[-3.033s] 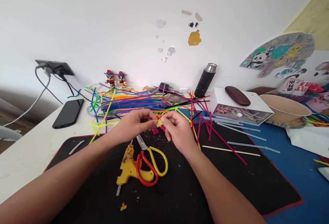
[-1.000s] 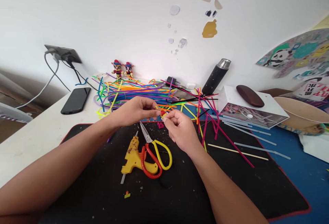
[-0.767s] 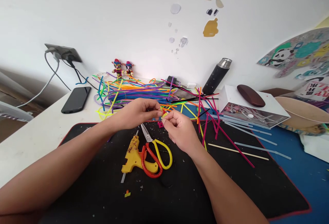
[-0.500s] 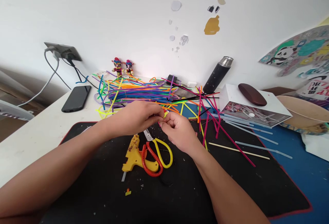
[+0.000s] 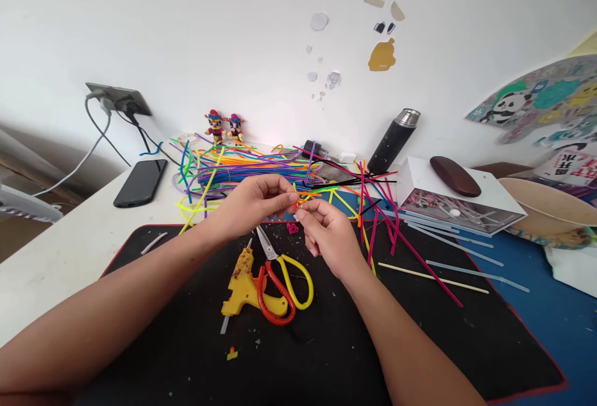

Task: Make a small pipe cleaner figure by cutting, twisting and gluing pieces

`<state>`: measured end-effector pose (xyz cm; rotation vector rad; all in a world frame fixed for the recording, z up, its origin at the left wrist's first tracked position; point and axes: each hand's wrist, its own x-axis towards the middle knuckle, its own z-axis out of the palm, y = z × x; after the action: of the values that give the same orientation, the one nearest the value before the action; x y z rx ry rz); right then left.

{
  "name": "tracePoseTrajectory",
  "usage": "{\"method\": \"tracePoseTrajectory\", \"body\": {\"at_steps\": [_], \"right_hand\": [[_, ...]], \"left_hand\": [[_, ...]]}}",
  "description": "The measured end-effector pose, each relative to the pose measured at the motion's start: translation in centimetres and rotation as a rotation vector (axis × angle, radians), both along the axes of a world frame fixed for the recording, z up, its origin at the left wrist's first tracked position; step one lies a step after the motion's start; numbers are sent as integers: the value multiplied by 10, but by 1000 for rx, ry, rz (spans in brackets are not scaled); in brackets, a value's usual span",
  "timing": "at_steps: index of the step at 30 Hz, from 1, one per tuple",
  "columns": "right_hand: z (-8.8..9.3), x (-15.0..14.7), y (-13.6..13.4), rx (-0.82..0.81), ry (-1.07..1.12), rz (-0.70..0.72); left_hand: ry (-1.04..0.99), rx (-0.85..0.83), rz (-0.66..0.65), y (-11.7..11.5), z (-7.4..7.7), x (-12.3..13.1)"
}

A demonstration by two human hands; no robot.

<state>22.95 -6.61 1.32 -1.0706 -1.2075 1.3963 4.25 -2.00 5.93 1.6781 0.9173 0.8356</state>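
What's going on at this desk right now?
A person pinches a small red and yellow piece with the fingertips of the left hand and right hand; the fingers hide much of it. Below them, on the black mat, lie a pink piece, scissors and a yellow glue gun, the scissors' red handle overlapping the gun. Behind the hands lies a heap of coloured stems, with two small figures by the wall.

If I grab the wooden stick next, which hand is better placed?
Right hand, likely: the wooden stick lies to its right, farther from the left hand. Both are occupied with a small red piece.
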Motion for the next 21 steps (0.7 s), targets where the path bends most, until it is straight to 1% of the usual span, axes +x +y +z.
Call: {"method": "tracePoseTrajectory", "body": {"at_steps": [4, 11, 21], "right_hand": [[0, -1, 0, 16, 5, -3], [2, 0, -2, 20, 17, -44], [1, -1, 0, 12, 39, -82]], "left_hand": [[-20, 28, 49, -1, -1, 1], [-8, 50, 50, 0, -6, 1], [20, 91, 60, -4, -4, 5]]}}
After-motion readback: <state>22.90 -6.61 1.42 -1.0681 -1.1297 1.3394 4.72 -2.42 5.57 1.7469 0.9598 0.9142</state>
